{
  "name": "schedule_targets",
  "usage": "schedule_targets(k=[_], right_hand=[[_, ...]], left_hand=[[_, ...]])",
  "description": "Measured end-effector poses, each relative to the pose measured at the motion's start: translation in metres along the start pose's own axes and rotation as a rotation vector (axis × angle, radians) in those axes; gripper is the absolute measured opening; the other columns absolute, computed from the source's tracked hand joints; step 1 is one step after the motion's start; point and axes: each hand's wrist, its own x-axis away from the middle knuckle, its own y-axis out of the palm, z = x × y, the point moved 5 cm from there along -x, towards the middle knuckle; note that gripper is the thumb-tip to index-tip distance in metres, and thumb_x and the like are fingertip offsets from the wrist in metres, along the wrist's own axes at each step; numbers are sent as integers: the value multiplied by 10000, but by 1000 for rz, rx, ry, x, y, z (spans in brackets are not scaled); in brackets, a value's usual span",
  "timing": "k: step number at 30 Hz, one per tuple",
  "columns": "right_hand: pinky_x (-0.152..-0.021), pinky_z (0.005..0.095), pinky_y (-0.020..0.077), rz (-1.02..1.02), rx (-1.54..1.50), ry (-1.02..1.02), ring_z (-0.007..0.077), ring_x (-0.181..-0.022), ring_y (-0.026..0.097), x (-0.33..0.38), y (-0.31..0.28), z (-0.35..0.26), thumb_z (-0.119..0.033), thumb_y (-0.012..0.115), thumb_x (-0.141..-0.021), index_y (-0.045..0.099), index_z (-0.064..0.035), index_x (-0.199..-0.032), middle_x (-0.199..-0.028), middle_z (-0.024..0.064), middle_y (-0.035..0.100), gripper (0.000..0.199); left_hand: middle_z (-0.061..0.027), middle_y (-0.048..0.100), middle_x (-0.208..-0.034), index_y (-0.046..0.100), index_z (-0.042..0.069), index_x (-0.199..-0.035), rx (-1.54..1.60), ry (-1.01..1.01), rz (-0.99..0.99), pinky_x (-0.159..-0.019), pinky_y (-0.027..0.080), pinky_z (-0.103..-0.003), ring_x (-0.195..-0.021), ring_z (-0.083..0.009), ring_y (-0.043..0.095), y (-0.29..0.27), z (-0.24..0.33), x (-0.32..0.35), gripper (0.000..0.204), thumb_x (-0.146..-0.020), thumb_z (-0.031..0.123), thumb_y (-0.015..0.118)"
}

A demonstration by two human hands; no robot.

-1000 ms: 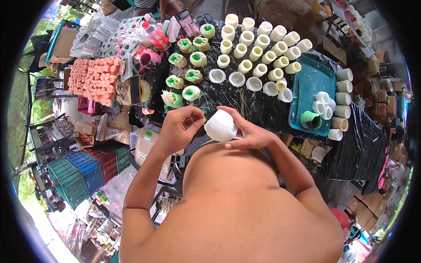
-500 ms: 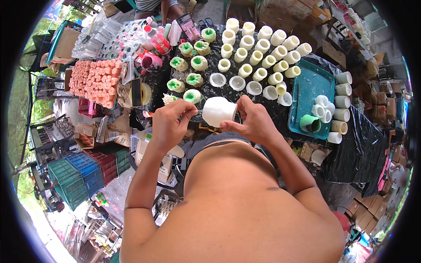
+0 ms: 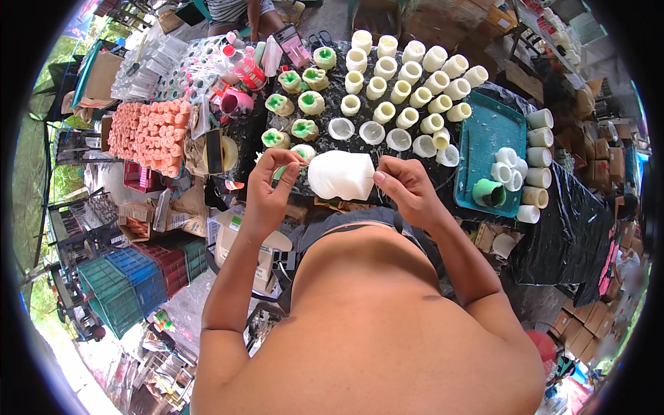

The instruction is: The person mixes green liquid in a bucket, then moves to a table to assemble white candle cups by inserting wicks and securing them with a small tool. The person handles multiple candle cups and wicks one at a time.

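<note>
A white wax candle [image 3: 340, 175], rounded at the left and flat-ended at the right, hangs sideways between my hands in front of my waist. My left hand [image 3: 273, 183] is closed in a pinch on what looks like a thin wick at the rounded end. At the flat end, finger and thumb of my right hand [image 3: 411, 188] pinch the wick close to the wax. Just beyond my left hand, on the black-covered table, stand cream moulds with green insides [image 3: 304, 129]. White translucent cups [image 3: 371, 132] form a row past the candle.
Several rows of cream cylinders [image 3: 411, 71] fill the table's far side. A teal tray [image 3: 477, 124] at right holds white tubes and a green cup [image 3: 489, 193]. Pink wax pieces [image 3: 149, 135] are stacked at left, near a red-capped bottle [image 3: 249, 72]. A person [image 3: 238, 14] sits across the table.
The candle has turned, so its flat end shows more, and shifted slightly left. My right hand has moved off the candle's side to its end, a little to the right.
</note>
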Motion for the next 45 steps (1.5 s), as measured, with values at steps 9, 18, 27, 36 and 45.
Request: schedule_targets(k=[9,18,27,36,45], right_hand=[[-592,322,368,107,10,-146,133,-654,382,-7,0,0,-130,573,-1074,510,-5,-840,-707,47,427,273],[-735,319,461,72,-88,-241,183,-785,540,-12,26,2,-60,530,-1073,549,12,-895,-873,90,608,193],[-511,325,327,64,36,-47,114,-555,329,-1,35,3,-139,560,-1099,501,-8,-773,-593,40,397,357],[-482,347,294,66,173,-40,135,-534,275,10,34,0,-129,568,-1096,426,-2,-705,-579,72,326,435],[-482,350,287,54,197,-13,136,-533,272,23,33,-12,-132,563,-1099,406,-6,-699,-578,62,310,448]], left_hand=[[-153,345,-1652,272,49,-1615,609,-527,454,-1260,237,-494,-1527,-272,349,37,-74,37,897,-1028,662,564],[-182,417,-1632,336,152,-1627,1102,-229,-91,-1253,325,-481,-1502,-298,431,95,7,3,892,-981,715,584],[-147,685,-1214,476,37,-1465,937,-119,179,-874,627,-385,-1030,-248,739,81,35,-33,567,-987,181,745],[-117,695,-1173,549,5,-1401,902,-108,303,-823,643,-381,-991,-218,742,56,44,-49,519,-1006,274,752],[-121,681,-1179,542,58,-1378,994,-119,263,-908,631,-460,-1028,-227,709,39,37,-68,433,-1091,376,611]])
